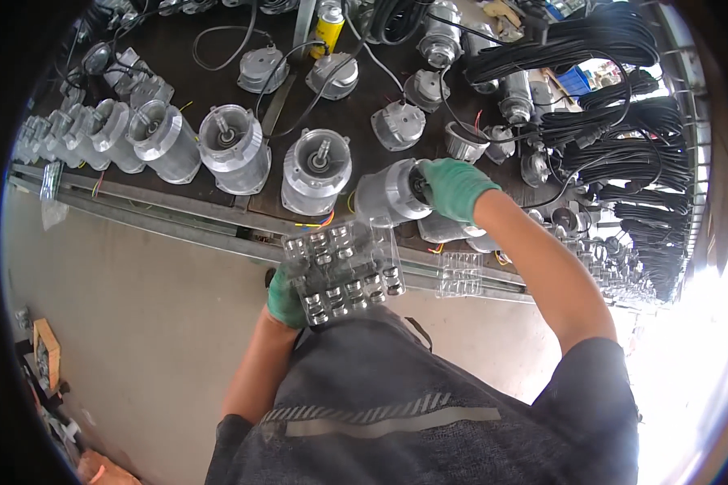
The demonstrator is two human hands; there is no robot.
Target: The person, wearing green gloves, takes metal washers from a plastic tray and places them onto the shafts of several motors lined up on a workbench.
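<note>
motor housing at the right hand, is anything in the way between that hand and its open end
Nothing visible: the right hand is right at the open end of the tilted motor housing. The clear tray, in the left hand, is nearer the person's body, not between them. Exact contact is hidden.

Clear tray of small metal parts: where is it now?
In the head view, just below-left of centre, the clear tray is in the left hand, between the dark shirt and the bench edge.
</note>
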